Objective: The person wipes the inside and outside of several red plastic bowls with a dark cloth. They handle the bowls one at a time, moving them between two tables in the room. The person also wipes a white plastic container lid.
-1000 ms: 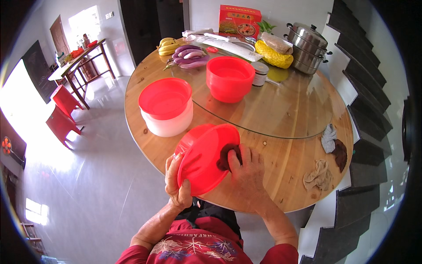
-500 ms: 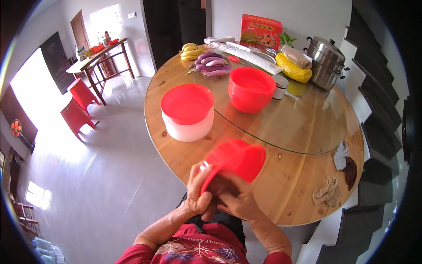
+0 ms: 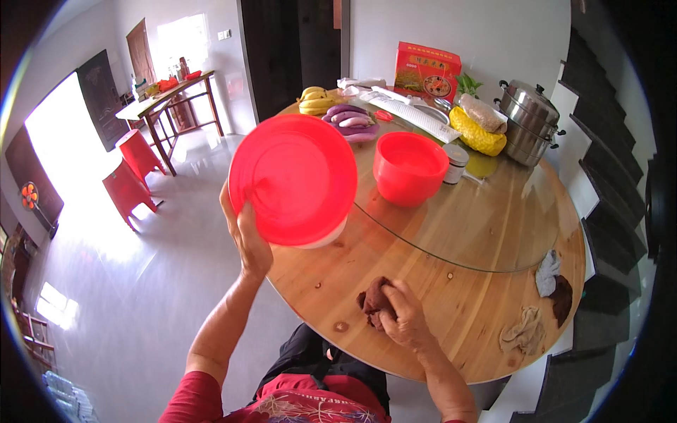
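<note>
My left hand point(image 3: 247, 236) grips the left edge of a red plastic bowl point(image 3: 300, 180), its fingers and thumb closed on the rim. The bowl is raised over the table's left side, its round face toward me. A sliver of a whitish container point(image 3: 330, 236) shows below it; the rest is hidden. Low over the front of the table, my right hand point(image 3: 405, 314) is closed around a crumpled brown cloth point(image 3: 377, 302). Beyond, a stack of red bowls point(image 3: 409, 173) stands partly on the glass turntable point(image 3: 486, 225).
The round wooden table point(image 3: 317, 282) bears bananas point(image 3: 315, 101), purple eggplants point(image 3: 351, 123), a red box point(image 3: 427, 74), a yellow bag point(image 3: 479, 130), a jar point(image 3: 455, 162) and a steel steamer pot point(image 3: 529, 123). Rags point(image 3: 522, 331) lie at the right edge. Red stools point(image 3: 127, 192) stand left.
The red bowl went from between both hands at the table's front edge up and left in my left hand. My right hand has come away from it, holding the brown cloth.
</note>
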The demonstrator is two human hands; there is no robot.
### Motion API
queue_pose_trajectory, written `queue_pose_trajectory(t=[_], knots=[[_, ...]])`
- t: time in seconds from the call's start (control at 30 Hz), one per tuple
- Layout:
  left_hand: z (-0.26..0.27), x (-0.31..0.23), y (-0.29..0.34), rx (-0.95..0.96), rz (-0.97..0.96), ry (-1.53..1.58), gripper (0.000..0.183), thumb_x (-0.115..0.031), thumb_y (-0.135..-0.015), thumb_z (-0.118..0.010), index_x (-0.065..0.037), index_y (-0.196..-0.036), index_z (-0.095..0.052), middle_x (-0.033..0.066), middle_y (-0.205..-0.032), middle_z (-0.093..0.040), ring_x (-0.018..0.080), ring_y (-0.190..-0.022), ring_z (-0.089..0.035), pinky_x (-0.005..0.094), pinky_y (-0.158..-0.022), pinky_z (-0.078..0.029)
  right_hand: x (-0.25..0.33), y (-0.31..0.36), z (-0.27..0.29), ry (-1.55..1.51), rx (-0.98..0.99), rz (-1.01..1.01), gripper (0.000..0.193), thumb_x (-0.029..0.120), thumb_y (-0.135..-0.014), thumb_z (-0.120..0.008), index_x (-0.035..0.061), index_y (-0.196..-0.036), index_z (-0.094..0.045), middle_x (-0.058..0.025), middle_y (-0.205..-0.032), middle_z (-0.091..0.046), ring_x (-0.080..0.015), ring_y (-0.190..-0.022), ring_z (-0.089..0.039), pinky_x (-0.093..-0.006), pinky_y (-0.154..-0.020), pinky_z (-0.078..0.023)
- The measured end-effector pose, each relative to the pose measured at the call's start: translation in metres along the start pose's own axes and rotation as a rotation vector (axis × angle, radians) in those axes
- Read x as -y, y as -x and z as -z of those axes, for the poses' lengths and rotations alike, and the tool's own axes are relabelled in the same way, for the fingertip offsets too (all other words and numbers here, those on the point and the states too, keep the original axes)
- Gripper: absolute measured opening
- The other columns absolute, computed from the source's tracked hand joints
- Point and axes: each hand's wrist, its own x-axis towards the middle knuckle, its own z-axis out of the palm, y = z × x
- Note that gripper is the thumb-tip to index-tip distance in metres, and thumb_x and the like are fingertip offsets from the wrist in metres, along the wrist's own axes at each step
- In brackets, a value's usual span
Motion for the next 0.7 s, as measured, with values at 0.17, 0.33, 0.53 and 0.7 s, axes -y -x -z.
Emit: queue_pose_trajectory(t=[0.17, 0.33, 0.53, 0.7], knots=[[-0.004, 0.035, -0.051, -0.08, 0.128, -0.065, 0.04, -0.022, -0.092, -0.037, 0.002, -0.122, -0.049, 0.0146, -0.116, -0.053, 0.0232, -0.107, -0.05, 0.0331, -0.094, -0.037, -0.01, 0.007, -0.021, 0.072, 0.088, 0.053, 0.047, 0.0, -0.06, -0.072, 0.0035, -0.104, -0.056, -0.0143, -0.103, -0.054, -0.0347, -0.091, -0.057, -0.0402, -0.076, -0.05], [-0.002, 0.066, -0.059, -0.103, 0.321, -0.119, 0.046, -0.027, -0.09, -0.044, 0.003, -0.125, -0.048, 0.0096, -0.116, -0.056, 0.0181, -0.108, -0.05, 0.0304, -0.097, -0.035, -0.011, 0.008, -0.021, 0.081, 0.092, 0.06, 0.046, -0.002, -0.06, -0.072, 0.0028, -0.103, -0.057, -0.0151, -0.103, -0.055, -0.035, -0.091, -0.058, -0.0394, -0.075, -0.051], [0.011, 0.101, -0.061, -0.039, 0.438, -0.225, 0.029, -0.027, -0.085, -0.049, 0.0, -0.086, -0.059, 0.0014, -0.079, -0.055, 0.0123, -0.072, -0.048, 0.0288, -0.065, -0.039, -0.008, 0.005, -0.019, 0.066, 0.126, 0.043, 0.047, 0.0, -0.059, -0.074, 0.0039, -0.102, -0.057, -0.0141, -0.101, -0.055, -0.0338, -0.09, -0.057, -0.04, -0.074, -0.049], [0.011, 0.109, -0.064, 0.068, 0.483, -0.36, 0.024, -0.025, -0.082, -0.05, -0.003, -0.072, -0.053, -0.0021, -0.062, -0.043, 0.0094, -0.058, -0.039, 0.0287, -0.049, -0.031, -0.007, 0.004, -0.019, 0.071, 0.141, 0.025, 0.047, 0.0, -0.058, -0.074, 0.0037, -0.103, -0.059, -0.014, -0.104, -0.056, -0.0342, -0.092, -0.058, -0.0392, -0.078, -0.05]])
